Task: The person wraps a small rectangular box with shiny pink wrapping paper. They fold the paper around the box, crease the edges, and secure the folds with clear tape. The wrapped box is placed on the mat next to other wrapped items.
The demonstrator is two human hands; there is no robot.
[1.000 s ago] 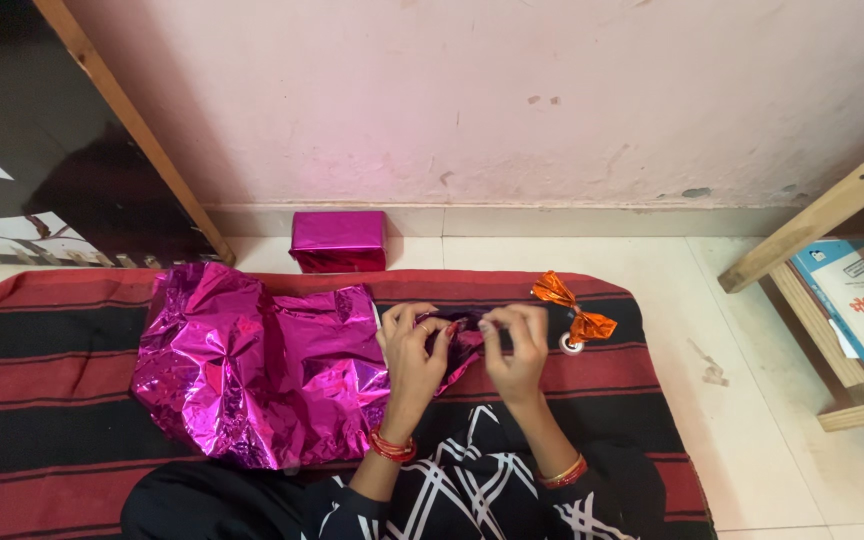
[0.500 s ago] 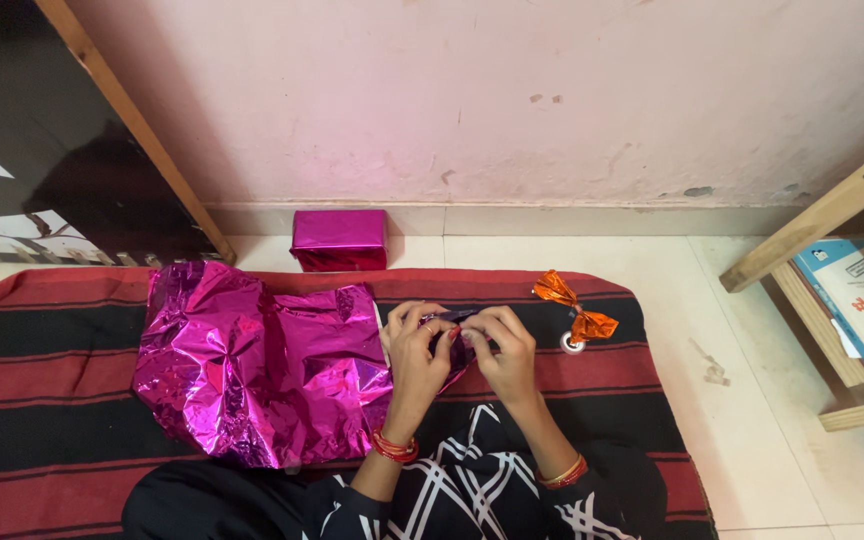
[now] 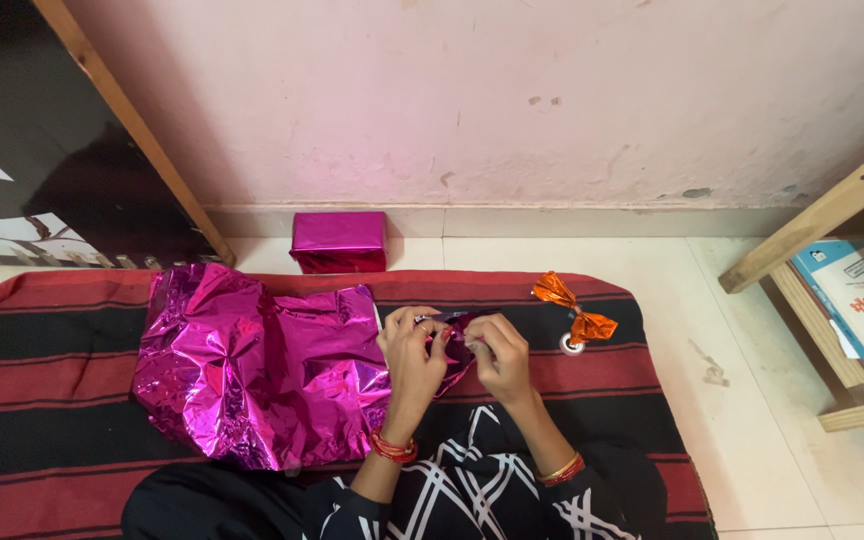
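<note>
Centre of the frame: a small folded piece of magenta foil (image 3: pixel 458 350), pinched between your two hands above the red-and-black striped mat (image 3: pixel 52 350). Your left hand (image 3: pixel 414 350) and right hand (image 3: pixel 497 355) both close their grip on it, fingertips meeting. Left of it lies the crumpled magenta foil sheet (image 3: pixel 252 365); right, an orange foil bow (image 3: pixel 574 308); above, by the wall, a wrapped magenta box (image 3: pixel 338 241).

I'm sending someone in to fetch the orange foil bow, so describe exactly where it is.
Start at the red and black striped mat on the floor. At its far right corner, beyond the right hand, lies the orange foil bow. It is the only orange thing; the crumpled foil sheet is magenta.
</note>
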